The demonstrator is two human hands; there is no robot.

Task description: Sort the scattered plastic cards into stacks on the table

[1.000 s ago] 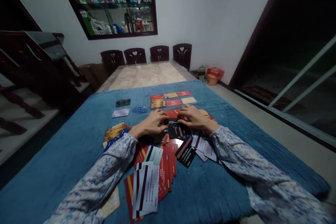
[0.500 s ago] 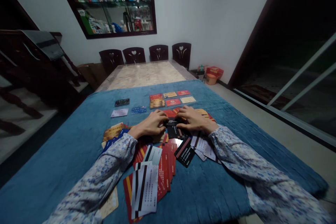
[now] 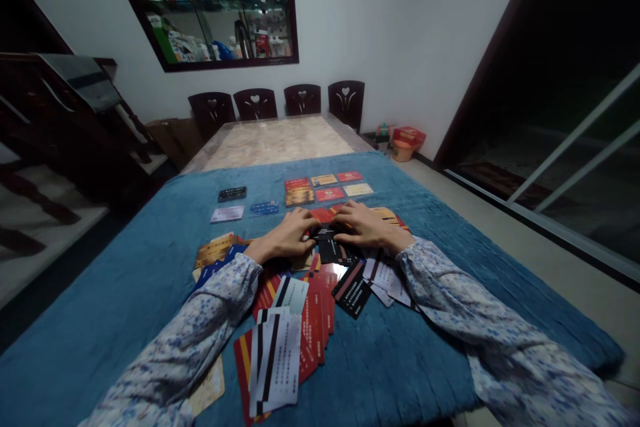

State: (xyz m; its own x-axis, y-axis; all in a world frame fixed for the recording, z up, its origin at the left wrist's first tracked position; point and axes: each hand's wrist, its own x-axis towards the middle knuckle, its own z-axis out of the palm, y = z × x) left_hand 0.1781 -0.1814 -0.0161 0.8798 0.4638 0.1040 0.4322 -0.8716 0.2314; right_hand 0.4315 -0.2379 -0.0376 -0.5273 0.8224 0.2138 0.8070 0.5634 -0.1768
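Observation:
My left hand point(image 3: 289, 237) and my right hand point(image 3: 367, 225) face each other over the middle of a spread of plastic cards. Between them lie black cards point(image 3: 326, 233); the fingers of both hands are curled onto their opposite edges. Another black card point(image 3: 334, 252) sits just below, partly overlapped. A black card with a brown stripe point(image 3: 353, 290) rests at an angle nearer me. White cards with a black stripe point(image 3: 275, 360) lie over red cards point(image 3: 310, 323) in front. Gold cards point(image 3: 217, 252) and blue cards point(image 3: 220, 267) are beside my left wrist. My fingers hide some cards underneath.
Neat groups stand farther back: black cards point(image 3: 233, 194), white cards point(image 3: 227, 214), blue cards point(image 3: 264, 207), gold cards point(image 3: 300, 196) and red cards point(image 3: 330, 194). Everything lies on a blue cloth point(image 3: 140, 247) over a marble-topped table point(image 3: 285, 140). Dark chairs point(image 3: 303, 100) line the far end.
Both hands stay almost in place at the black cards. Their fingers shift slightly, and the black cards between them sit a little differently.

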